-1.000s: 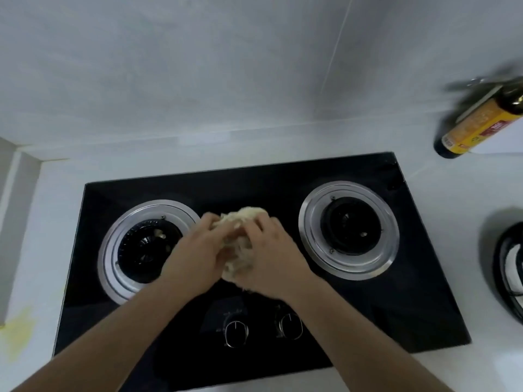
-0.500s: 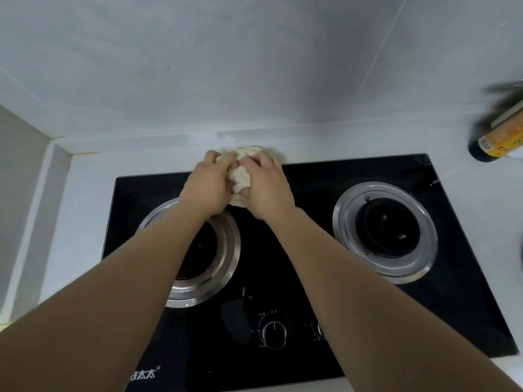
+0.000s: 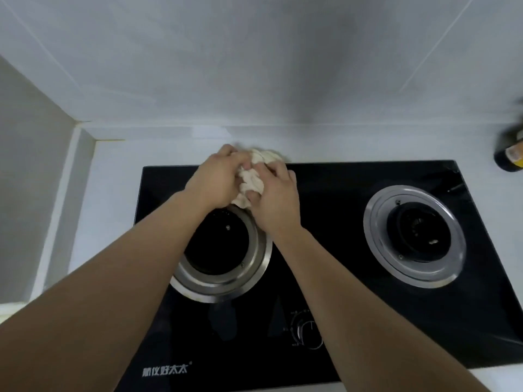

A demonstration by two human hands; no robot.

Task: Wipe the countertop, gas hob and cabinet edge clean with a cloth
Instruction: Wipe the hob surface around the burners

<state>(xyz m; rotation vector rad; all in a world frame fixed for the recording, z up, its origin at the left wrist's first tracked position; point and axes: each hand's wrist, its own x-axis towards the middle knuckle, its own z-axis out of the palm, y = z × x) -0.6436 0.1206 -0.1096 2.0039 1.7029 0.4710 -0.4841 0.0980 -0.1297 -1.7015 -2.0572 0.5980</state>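
A crumpled cream cloth (image 3: 254, 176) lies bunched at the back edge of the black glass gas hob (image 3: 325, 199), just behind the left burner ring (image 3: 254, 267). My left hand (image 3: 218, 179) grips the cloth from the left, and my right hand (image 3: 277, 199) grips it from the right, fingers curled into its folds. The cloth's far end reaches onto the white countertop (image 3: 113, 199) behind the hob. Both forearms cross over the left burner and hide part of it.
The right burner ring (image 3: 414, 236) sits uncovered. A control knob (image 3: 308, 335) shows at the hob's front. A dark bottle with a yellow label (image 3: 509, 159) stands at the far right. White tiled wall (image 3: 254, 66) rises behind; a side wall closes the left.
Both hands carried the cloth from the middle of the hob back to its rear edge. Since half a second ago they have stayed at that rear edge.
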